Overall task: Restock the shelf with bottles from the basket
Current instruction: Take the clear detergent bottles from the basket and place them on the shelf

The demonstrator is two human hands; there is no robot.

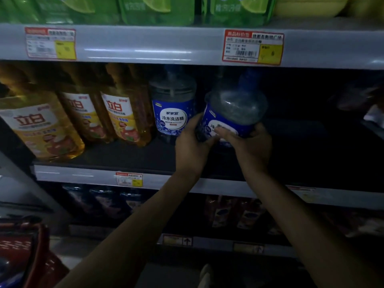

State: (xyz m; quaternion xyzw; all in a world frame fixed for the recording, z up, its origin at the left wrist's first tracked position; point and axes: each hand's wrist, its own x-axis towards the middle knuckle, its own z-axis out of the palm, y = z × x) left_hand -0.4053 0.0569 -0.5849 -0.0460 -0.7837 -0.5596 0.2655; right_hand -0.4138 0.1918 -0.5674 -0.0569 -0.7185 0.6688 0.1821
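Item held: one blue-labelled bottle (234, 110) with a clear shoulder and a blue cap, tilted, inside the opening of the middle shelf (124, 155). Your hands hide its base, so you cannot tell whether it rests on the board. Your left hand (192, 146) grips its lower left side with curled fingers (198, 123). Your right hand (252, 146) grips the lower right, with its fingers laid across the label front. Neighbour: a second blue-labelled bottle (173, 110) stands upright just to the left, near the held one but apart from it. Further left: three yellow bottles (122, 113) in a row, the same kind by their labels. To the right of the held bottle the shelf is dark and its contents are unreadable. Above: green pouches (158, 9) on the upper shelf, and a price tag (252, 47) on its rail. Bottom left: the red basket (44, 244); its contents are blurred.
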